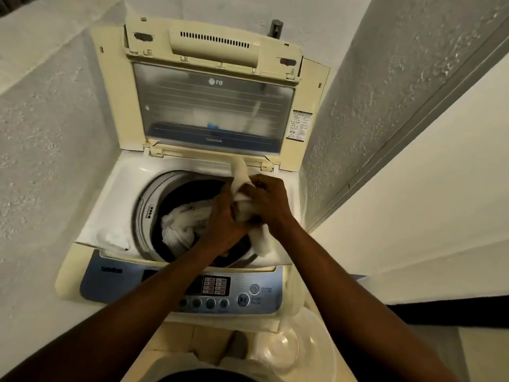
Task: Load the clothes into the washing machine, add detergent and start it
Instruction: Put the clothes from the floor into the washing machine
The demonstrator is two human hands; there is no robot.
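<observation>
A cream top-loading washing machine [115,188] stands in front of me with its lid [214,106] raised. White clothes [183,224] lie inside the drum. Over the drum's right side, my left hand [224,224] and my right hand [268,201] both grip one white cloth [240,172]. Its top end sticks up toward the lid hinge and its lower end [263,244] hangs over the drum rim. The blue control panel [220,290] with round buttons runs along the front under my forearms. No detergent is in sight.
A white plastic basin [308,351] sits on the floor at the machine's front right, with pale cloth trailing from it up the machine's corner. Rough grey walls close in on the left and right. A grey tap [276,27] sticks out behind the lid.
</observation>
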